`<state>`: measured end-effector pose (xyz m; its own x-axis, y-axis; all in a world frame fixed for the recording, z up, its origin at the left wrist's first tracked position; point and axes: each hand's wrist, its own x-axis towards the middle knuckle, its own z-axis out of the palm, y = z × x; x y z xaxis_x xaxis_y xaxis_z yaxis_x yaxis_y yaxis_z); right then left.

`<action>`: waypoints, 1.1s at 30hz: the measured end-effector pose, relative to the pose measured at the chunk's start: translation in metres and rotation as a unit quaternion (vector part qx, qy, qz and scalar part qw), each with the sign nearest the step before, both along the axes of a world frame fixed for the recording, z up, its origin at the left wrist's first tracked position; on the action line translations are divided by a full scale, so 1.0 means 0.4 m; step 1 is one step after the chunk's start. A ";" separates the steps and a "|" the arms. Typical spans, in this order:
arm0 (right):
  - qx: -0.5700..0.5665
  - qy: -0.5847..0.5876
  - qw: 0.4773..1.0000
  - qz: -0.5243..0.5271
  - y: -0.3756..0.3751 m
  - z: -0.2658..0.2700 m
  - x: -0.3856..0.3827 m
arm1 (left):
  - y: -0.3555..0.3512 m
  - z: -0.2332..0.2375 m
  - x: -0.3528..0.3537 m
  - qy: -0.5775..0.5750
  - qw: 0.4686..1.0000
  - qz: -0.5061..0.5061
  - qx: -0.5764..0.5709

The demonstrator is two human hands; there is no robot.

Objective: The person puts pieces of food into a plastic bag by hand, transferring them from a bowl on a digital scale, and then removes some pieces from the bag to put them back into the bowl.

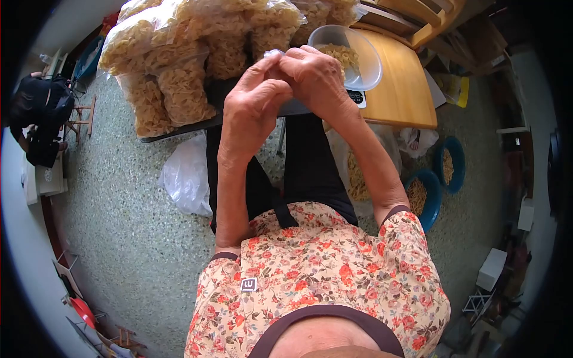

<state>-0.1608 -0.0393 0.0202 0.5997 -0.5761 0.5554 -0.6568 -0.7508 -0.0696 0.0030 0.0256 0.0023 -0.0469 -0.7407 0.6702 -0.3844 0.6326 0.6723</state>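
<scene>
My left hand (253, 101) and my right hand (313, 77) meet over the front edge of the table, fingers pinched together. A bit of clear plastic (274, 53) shows at the fingertips; the rest of what they grip is hidden behind the hands. Filled clear bags (182, 89) of pale, dry strips are piled at the left and behind the hands. Just right of my right hand, a translucent round bowl (369, 59) holds more strips, on top of a scale (357, 98) that is mostly covered.
The wooden table (397, 89) extends to the right, with wooden chair parts behind it. Blue basins (432, 200) of strips stand on the floor at the right. A white plastic bag (188, 176) lies on the floor at the left. Another person (45, 113) is at the far left.
</scene>
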 end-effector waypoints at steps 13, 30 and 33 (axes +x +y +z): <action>0.292 -0.345 0.885 -0.111 0.073 -0.045 -0.047 | 0.017 0.004 0.049 -0.021 0.998 0.039 0.054; 0.369 -0.448 0.810 -0.080 0.043 -0.137 0.082 | 0.025 0.004 0.103 -0.049 0.997 -0.024 0.052; 0.338 -0.459 0.816 -0.095 0.054 -0.104 0.080 | 0.037 0.020 0.111 -0.062 0.996 0.013 0.064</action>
<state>-0.1286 -0.0175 -0.0216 -0.0261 -0.9713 0.2366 -0.1942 -0.2272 -0.9543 0.0473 0.0403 0.0101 -0.1026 -0.8216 0.5608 -0.4846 0.5336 0.6931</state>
